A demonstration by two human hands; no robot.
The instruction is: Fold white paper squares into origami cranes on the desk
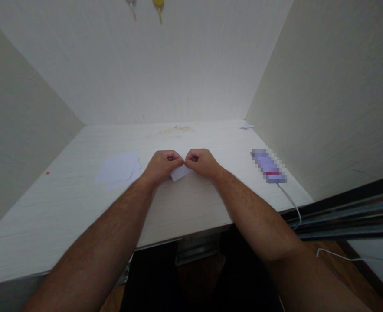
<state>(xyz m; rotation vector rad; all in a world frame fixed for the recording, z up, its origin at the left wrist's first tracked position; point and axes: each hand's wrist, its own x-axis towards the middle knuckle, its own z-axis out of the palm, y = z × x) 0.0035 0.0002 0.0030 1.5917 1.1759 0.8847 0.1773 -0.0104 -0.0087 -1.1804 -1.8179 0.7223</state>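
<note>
Between my two hands is a small piece of white paper [181,173], its lower part showing beneath the thumbs. My left hand [164,164] pinches it from the left, fingers curled in. From the other side my right hand [203,162] pinches it too, and the thumb tips almost meet at its upper edge. The fingers hide the rest of the paper, so I cannot tell its full shape. Both hands are over the middle of the white table [184,208].
Several loose white sheets [118,170] lie left of my hands. To the right rests a blurred-out phone-like device [267,165] with a white cable [290,199]. A small folded paper piece [247,127] sits in the back right corner. Walls enclose the table's back and sides.
</note>
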